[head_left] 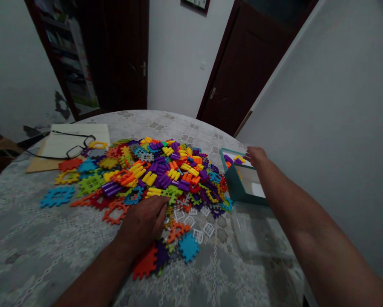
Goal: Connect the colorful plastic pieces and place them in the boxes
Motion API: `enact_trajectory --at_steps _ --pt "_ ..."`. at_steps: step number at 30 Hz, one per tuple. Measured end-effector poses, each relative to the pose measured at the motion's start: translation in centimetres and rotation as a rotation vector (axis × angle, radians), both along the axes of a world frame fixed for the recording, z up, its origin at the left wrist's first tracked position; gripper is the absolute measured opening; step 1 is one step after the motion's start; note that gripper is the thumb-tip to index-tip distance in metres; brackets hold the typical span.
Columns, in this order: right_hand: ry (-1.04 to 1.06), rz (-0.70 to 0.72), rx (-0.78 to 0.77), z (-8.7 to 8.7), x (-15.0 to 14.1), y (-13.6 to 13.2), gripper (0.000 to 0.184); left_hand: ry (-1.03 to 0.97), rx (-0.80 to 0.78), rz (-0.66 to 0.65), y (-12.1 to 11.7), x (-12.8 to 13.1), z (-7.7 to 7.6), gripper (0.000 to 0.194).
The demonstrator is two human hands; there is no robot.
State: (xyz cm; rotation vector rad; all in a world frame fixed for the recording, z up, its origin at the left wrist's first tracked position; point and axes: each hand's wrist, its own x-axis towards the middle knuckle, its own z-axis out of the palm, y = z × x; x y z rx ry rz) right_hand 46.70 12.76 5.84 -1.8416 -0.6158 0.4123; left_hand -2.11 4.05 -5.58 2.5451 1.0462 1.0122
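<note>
My left hand (146, 218) lies at the near edge of a big heap of plastic building pieces, its fingers curled. A lime-green notched piece (172, 194) is right by its fingertips; what they hold, if anything, is hidden. To the right, my right hand (255, 155) reaches over a teal box (237, 187), fingers stretched out with nothing seen in them. Some purple and yellow pieces (239, 159) lie in the box's far part. The heap mixes purple ribbed pieces (162, 169), yellow and orange ones, and flat notched panels such as a blue frame (57, 196).
Small white window frames (208, 230) and a blue notched square (188, 247) lie in front of the heap. A clear plastic tub (258, 232) stands nearer than the teal box. Eyeglasses (74, 151) rest on paper (98, 130) at left. A wall borders the right side.
</note>
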Motion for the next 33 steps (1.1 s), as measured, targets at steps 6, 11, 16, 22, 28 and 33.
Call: enact_trajectory --at_steps 6,11,16,22,28,33 --pt "0.047 0.170 0.097 1.6 -6.0 -2.4 0.014 0.051 -0.032 0.011 -0.2 0.2 0.3 0.032" --pt "-0.282 0.706 -0.068 0.2 -15.0 -7.7 0.019 0.100 -0.063 0.036 -0.1 0.5 0.2 0.027" --pt "-0.750 0.964 -0.005 -4.3 -23.5 -11.1 0.043 0.040 -0.026 0.089 0.0 0.5 0.2 0.024" --pt "-0.935 0.905 -0.143 -8.2 -26.7 -11.3 0.049 0.106 -0.049 0.126 -0.1 0.4 1.1 0.021" --pt "-0.876 0.882 -0.171 -8.5 -24.9 -12.7 0.032 0.130 -0.044 0.058 -0.6 0.5 1.4 0.019" --pt "-0.593 0.939 -0.121 -8.6 -23.8 -14.8 0.029 0.114 -0.049 0.035 -0.5 0.6 1.4 0.015"
